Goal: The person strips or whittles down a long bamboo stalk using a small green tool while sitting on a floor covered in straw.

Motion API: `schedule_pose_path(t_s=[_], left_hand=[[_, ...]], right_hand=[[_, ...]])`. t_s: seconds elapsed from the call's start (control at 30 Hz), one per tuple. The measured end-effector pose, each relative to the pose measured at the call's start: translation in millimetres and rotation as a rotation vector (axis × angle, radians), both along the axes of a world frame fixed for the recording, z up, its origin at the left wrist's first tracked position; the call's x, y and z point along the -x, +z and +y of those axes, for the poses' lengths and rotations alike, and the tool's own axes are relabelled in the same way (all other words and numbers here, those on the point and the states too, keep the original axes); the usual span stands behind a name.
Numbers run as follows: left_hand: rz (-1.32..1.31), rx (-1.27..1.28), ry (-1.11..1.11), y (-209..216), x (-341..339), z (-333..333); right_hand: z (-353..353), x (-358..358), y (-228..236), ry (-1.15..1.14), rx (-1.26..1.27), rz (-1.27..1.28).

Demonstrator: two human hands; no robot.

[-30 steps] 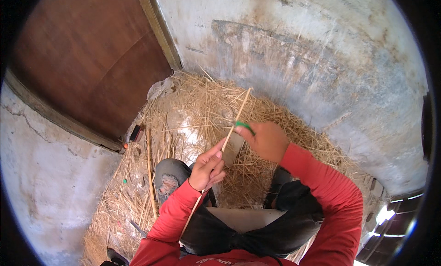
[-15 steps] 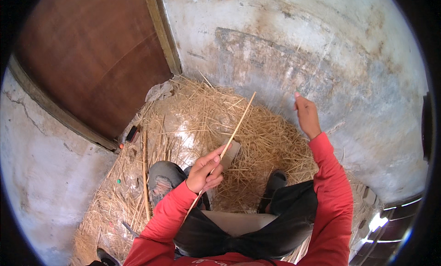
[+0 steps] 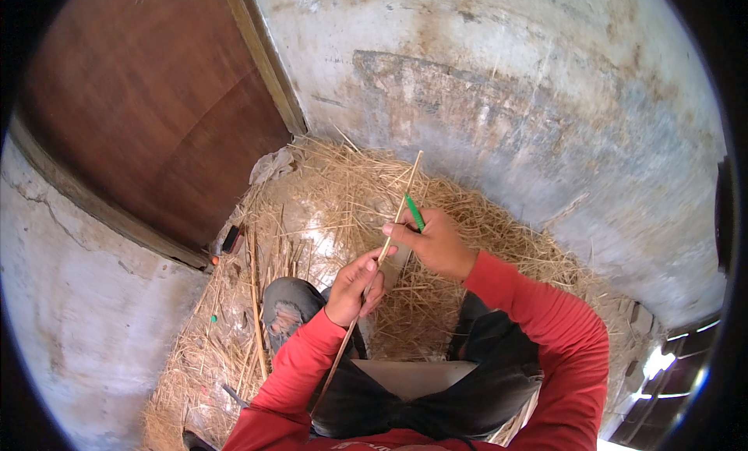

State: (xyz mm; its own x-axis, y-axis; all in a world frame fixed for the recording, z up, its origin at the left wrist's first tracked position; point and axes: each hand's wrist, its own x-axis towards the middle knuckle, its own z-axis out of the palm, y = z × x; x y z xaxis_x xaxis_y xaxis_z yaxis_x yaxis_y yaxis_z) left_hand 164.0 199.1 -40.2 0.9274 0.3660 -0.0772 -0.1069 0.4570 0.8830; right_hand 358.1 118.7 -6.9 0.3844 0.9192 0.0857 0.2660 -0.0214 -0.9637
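A long thin pale stick [image 3: 336,367], like a peeled cane, slants from my lap up toward the wall. My left hand [image 3: 352,289] is closed around its middle, the thumb lying along it. My right hand [image 3: 441,244] is closed on a slim green-handled tool [image 3: 414,211], which points up and meets or passes close to the stick's upper part. The right thumb lies against the stick, a short way above my left fingers. The tool's working end cannot be made out.
Loose straw [image 3: 475,225] covers the floor by a stained wall [image 3: 483,100] and a brown door [image 3: 156,84]. A knee in torn grey cloth [image 3: 287,311] is left of my hands. Longer sticks [image 3: 257,303], a black box-like thing [image 3: 232,239] and a crumpled bag [image 3: 273,166] lie farther left.
My right hand has come down and left from near the wall to the stick, and the green tool now shows plainly. My left hand keeps its hold on the stick.
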Motion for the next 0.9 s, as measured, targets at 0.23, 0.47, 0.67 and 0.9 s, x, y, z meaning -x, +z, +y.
schedule_pose_path(t_s=[0.23, 0.47, 0.67, 0.9], left_hand=[[0.046, -0.211, 0.065, -8, 1, 0], [0.098, -0.224, 0.171, -7, 4, 7], [0.136, -0.265, 0.22, -17, 9, 4], [0.134, -0.212, 0.22, -17, 16, 6]], right_hand=[[4, -24, -2, -0.123, 0.032, 0.116], [-12, -19, 9, 0.052, 0.123, -0.452], [-17, 13, 17, 0.021, 0.273, -0.677], [-19, 19, 3, 0.168, 0.265, -0.696]])
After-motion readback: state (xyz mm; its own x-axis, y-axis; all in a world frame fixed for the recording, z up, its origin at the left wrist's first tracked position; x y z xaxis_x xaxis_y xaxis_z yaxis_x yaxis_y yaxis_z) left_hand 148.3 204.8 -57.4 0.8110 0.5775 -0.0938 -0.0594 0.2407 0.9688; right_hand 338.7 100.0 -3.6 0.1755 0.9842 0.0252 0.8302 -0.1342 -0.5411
